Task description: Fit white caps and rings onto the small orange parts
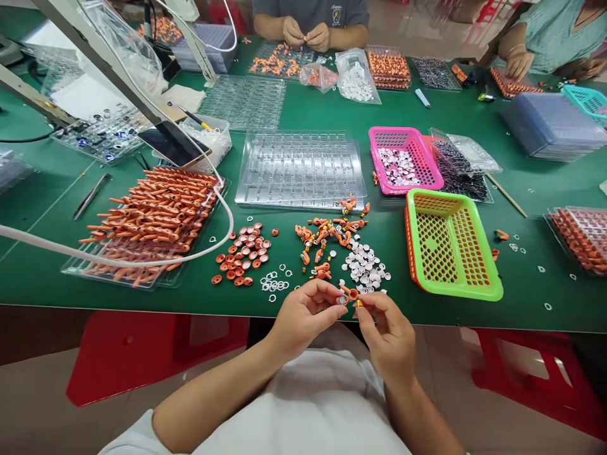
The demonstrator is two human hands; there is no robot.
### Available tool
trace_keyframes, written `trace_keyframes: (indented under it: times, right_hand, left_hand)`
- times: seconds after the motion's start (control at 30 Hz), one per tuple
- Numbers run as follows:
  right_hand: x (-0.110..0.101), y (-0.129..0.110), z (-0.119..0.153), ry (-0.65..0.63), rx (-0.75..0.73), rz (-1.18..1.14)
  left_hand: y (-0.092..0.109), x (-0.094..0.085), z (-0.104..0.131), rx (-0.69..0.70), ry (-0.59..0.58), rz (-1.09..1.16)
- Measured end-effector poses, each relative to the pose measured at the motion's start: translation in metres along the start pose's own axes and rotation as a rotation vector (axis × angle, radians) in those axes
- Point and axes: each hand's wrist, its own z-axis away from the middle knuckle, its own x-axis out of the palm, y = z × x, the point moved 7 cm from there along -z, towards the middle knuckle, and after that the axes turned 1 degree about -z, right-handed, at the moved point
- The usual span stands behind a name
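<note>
Between the fingertips of my left hand (306, 316) and my right hand (386, 332) is a small orange plastic part (353, 294) with a round cup and a yellow bit. Both hands pinch it close to the table's front edge. A silvery round face shows at the left fingertips. Beyond the hands lie loose orange parts with yellow ends (325, 237). White discs (366, 265) are heaped by my right hand. Left of my hands are orange round caps (244, 253) and thin white rings (275, 282).
A clear moulded tray (301, 170) lies ahead. Green basket (488, 287) and pink basket (377, 136) stand to the right. Orange stick-like parts (156, 208) are piled on trays at left, crossed by a white cable (227, 234). Two people work across the green table (322, 117).
</note>
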Motion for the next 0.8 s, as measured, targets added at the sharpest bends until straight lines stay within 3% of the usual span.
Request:
trace_keyframes:
  times: [0.13, 0.3, 0.47, 0.6, 0.8]
  right_hand:
    - [0.006, 0.015, -0.001, -0.016, 0.211, -0.259]
    - [0.008, 0.018, -0.007, -0.112, 0.290, -0.382]
    - [0.004, 0.013, -0.012, -0.211, 0.282, -0.287]
    - [0.009, 0.004, -0.014, -0.275, 0.211, -0.257]
    - [0.013, -0.005, -0.014, -0.314, 0.121, -0.188]
  left_hand:
    - [-0.004, -0.001, 0.002, 0.000, -0.043, 0.000]
    - [-0.002, -0.001, 0.003, 0.068, -0.149, -0.064]
    - [0.015, -0.008, 0.001, 0.252, -0.131, -0.408]
    - [0.026, 0.001, 0.000, 0.376, -0.226, -0.641]
    - [0.032, 0.006, -0.003, 0.295, -0.293, -0.645]
